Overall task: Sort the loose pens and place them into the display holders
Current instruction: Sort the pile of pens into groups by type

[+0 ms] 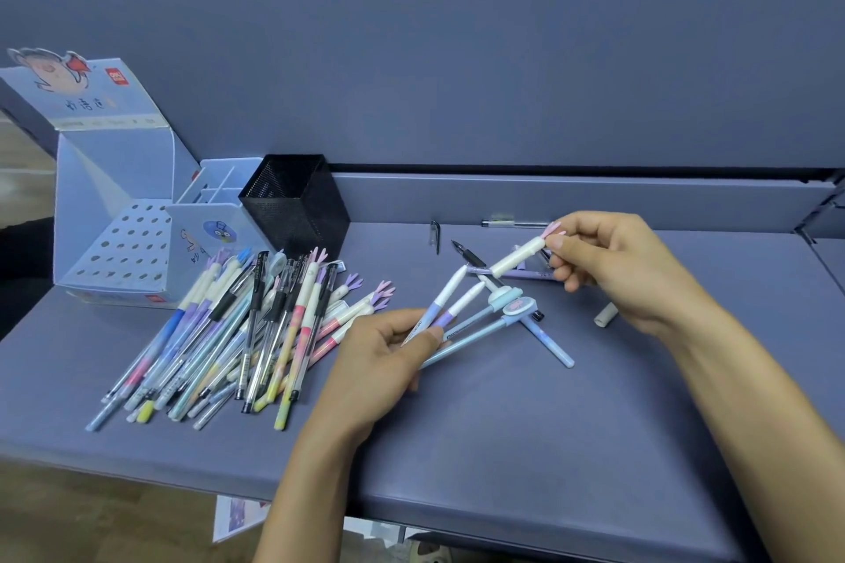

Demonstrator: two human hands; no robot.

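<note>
My left forearm comes up from the near edge of the counter [503, 448], and my left hand [388, 347] sits low over the surface, thumb on top. Its fingers and thumb are curled round a fan of pens [462, 302]: two purple ones with white caps and two pale blue ones with round toppers, all spreading up and to the right.

My right arm reaches in from the right side, and my right hand [608, 256] is held higher. Its thumb and forefinger pinch the pink pronged end of a cream cap [519, 257], which slants down toward the tips of the fan. I cannot tell whether it touches them.

Left of my left hand, the pile of loose pens [237, 334] lies on the counter. Just behind it stand a black mesh pen cup [297, 201], a pale blue divided holder [215, 206] and a perforated display box [119, 242]. A blue pen [548, 343] and a loose cap [606, 315] lie on the counter near my right wrist.
</note>
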